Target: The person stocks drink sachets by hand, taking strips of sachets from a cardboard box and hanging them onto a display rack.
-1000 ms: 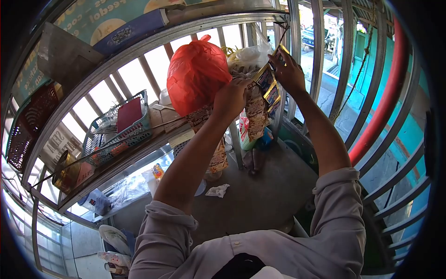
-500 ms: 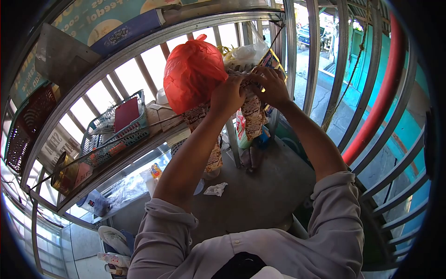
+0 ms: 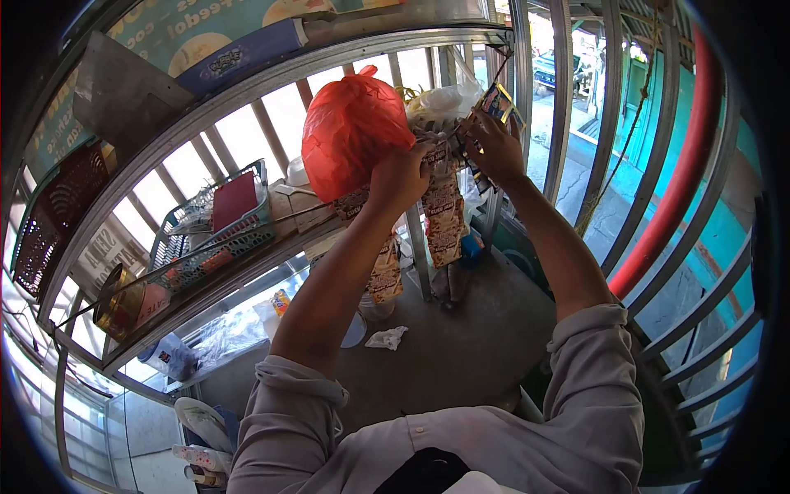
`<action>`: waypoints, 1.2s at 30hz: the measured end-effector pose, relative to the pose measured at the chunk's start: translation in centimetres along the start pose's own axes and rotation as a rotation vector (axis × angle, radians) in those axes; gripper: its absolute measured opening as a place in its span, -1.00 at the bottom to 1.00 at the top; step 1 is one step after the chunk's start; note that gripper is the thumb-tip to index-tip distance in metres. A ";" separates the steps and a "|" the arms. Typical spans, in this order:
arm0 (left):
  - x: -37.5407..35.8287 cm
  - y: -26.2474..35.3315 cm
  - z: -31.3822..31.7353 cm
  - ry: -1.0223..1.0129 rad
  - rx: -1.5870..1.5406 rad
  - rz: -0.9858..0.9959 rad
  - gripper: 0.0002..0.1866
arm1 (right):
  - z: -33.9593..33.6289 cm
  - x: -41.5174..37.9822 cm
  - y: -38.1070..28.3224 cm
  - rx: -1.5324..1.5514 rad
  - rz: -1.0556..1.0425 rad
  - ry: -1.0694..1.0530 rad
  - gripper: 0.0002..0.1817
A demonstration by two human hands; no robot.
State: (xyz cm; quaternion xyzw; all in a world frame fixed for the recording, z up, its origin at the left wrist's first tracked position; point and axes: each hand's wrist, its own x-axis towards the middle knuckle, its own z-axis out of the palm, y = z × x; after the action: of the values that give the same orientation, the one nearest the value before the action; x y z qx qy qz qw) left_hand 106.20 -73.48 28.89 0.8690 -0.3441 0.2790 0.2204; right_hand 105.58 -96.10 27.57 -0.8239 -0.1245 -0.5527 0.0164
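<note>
Nearest you are your rolled grey sleeves (image 3: 300,385), and past them a crumpled white tissue (image 3: 387,338) lies on the grey worktop (image 3: 477,354), towards its left edge. Your left hand (image 3: 395,181) reaches up to the top of a brown printed sachet strip (image 3: 444,222), its fingers curled close together; you hide the contact, so I cannot tell whether it pinches the strip. That strip hangs near the right end of the shelf (image 3: 300,217), and a second brown strip (image 3: 385,276) hangs lower, behind your left forearm. Your right hand (image 3: 498,155) is just beside it, fingers bent at some dark, yellow-edged sachets (image 3: 498,103); whether it grips them I cannot tell.

Just beside your left hand is a knotted red plastic bag (image 3: 354,136). Along the shelf, a gold tin (image 3: 115,309) stands near the left end, and a teal basket (image 3: 185,262) holds a dark red book (image 3: 234,200). A pale plastic bag (image 3: 448,100) sits behind your hands. Farther off rise metal bars (image 3: 566,107) and a red pipe (image 3: 691,165).
</note>
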 end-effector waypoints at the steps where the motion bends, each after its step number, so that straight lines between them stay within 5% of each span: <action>1: 0.1 -0.2 0.3 0.061 -0.024 0.057 -0.60 | -0.1 0.0 -0.1 -0.007 0.001 -0.012 -0.69; 15: 2.1 0.9 0.9 0.050 -0.086 0.076 -0.63 | 0.4 -0.7 0.4 0.155 0.019 -0.013 -0.56; 36: 1.2 0.8 0.9 0.088 -0.159 0.156 -0.62 | -0.2 3.6 5.5 -0.328 0.109 -0.100 -0.55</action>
State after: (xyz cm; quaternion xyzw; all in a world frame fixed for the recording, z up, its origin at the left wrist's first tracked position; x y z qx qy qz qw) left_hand 106.65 -75.04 29.13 0.8063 -0.4216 0.3049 0.2812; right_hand 107.90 -100.78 31.55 -0.8476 0.0113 -0.5221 -0.0945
